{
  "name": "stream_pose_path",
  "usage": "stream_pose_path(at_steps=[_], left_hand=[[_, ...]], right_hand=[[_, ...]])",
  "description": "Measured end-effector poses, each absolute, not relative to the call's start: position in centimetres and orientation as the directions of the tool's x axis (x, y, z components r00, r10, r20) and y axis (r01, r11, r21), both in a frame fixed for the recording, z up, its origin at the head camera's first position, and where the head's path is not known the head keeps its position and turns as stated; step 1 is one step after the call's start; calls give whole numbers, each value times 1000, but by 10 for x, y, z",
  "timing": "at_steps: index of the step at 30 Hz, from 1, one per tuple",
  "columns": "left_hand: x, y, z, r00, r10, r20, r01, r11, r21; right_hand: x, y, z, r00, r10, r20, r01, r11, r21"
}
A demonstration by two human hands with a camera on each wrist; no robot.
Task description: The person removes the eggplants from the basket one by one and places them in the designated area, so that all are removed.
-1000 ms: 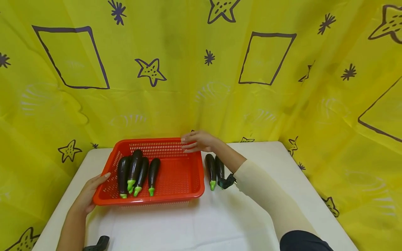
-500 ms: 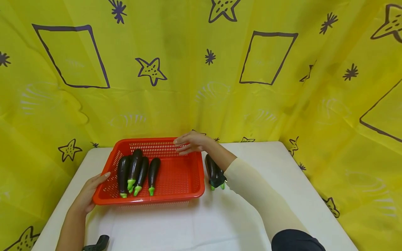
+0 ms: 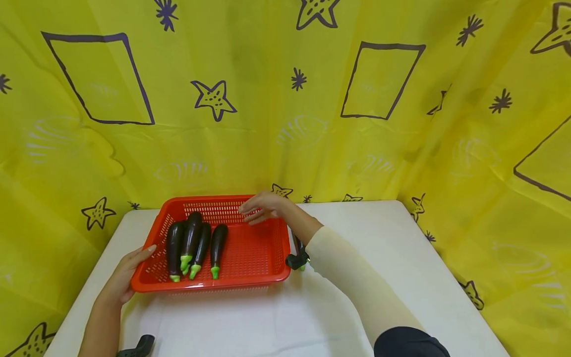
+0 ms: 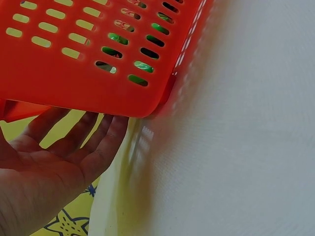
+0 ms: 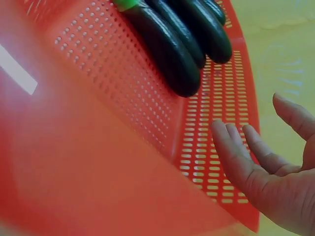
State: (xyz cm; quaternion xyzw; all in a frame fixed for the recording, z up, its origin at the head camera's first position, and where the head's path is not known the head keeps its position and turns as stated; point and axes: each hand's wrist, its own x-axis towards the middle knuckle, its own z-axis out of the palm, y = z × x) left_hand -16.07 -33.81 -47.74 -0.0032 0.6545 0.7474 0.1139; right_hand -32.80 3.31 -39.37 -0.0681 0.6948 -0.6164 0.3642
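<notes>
A red plastic basket (image 3: pixel 254 253) with slotted walls sits tilted toward me on the white table. Several dark eggplants (image 3: pixel 217 245) with green stem ends lie together in its left half. My left hand (image 3: pixel 125 275) grips the left rim, thumb on top; the left wrist view shows the fingers (image 4: pixel 106 142) under the edge. Over the far right part of the basket hovers my right hand (image 3: pixel 265 206), fingers loosely extended and nothing in them. Just right of the basket lies another eggplant (image 3: pixel 298 243), mostly hidden behind my right wrist and its black camera mount.
The white table (image 3: pixel 357 258) extends right and in front of the basket. A yellow curtain (image 3: pixel 250 148) with star and square drawings hangs right behind the table and along both sides. Another black wrist mount (image 3: pixel 139 346) is near the front left.
My right hand has moved left and slightly down, from the basket's far right corner to over its inside. Its forearm now covers more of the eggplants outside. My left hand has stayed put.
</notes>
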Motion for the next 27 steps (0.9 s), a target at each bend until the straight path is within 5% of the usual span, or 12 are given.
stream_pose_path(at_steps=[27], left_hand=[[-162, -338, -480, -976, 174, -133, -162, -169, 972]], right_hand=[[-326, 1, -421, -734, -498, -462, 378, 265, -887]])
